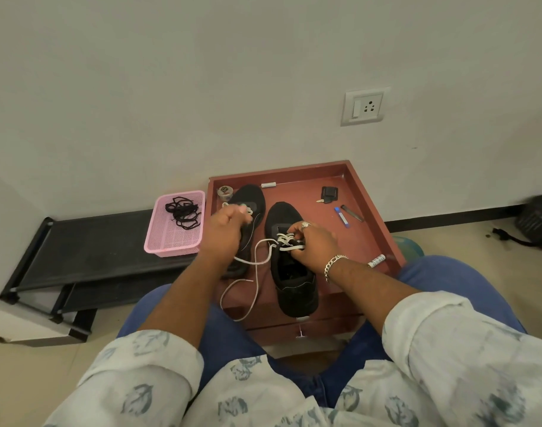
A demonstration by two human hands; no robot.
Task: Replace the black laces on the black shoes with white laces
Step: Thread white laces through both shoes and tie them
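Right hand [312, 245], low in the middle, has its fingers pinched on the white lace [257, 272] over the near black shoe [294, 278], likely to hold it steady. Left hand [225, 232] has its fingers curled, pulling the other end tight. Both shoes sit on the big red desk [368, 235]. Left of it, the pink basket [174, 241] holds the old black laces [183, 211]
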